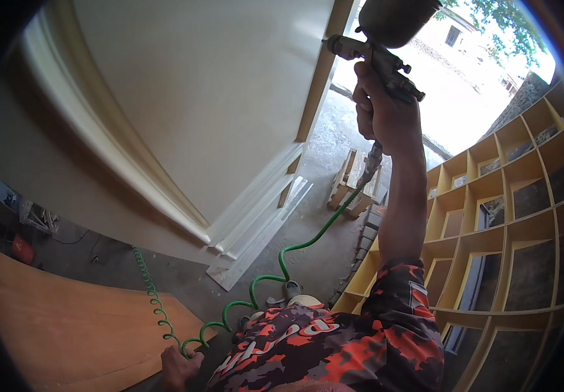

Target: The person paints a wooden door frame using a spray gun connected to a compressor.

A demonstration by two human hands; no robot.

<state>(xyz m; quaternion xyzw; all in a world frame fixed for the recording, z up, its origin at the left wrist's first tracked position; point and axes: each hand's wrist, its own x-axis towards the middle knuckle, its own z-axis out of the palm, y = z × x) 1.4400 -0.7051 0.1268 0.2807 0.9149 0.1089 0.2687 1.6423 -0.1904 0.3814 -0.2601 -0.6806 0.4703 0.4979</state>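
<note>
My right hand (381,104) is raised and wrapped round the handle of a metal spray gun (388,68) with a dark cup (396,19) on top. The nozzle points left, at the wooden edge (316,85) of an upright, cream-white panel (190,98) with moulded trim. A green coiled hose (321,232) hangs from the gun's handle down to my left hand (180,362), low at the bottom, which is closed round its coils.
A grid of pale wooden cubbies (517,196) stands at the right. An orange-brown board (66,313) lies at lower left, near a red object (22,248). A small wooden crate (347,183) and a white strip (233,274) are on the concrete floor. Beyond is a bright yard.
</note>
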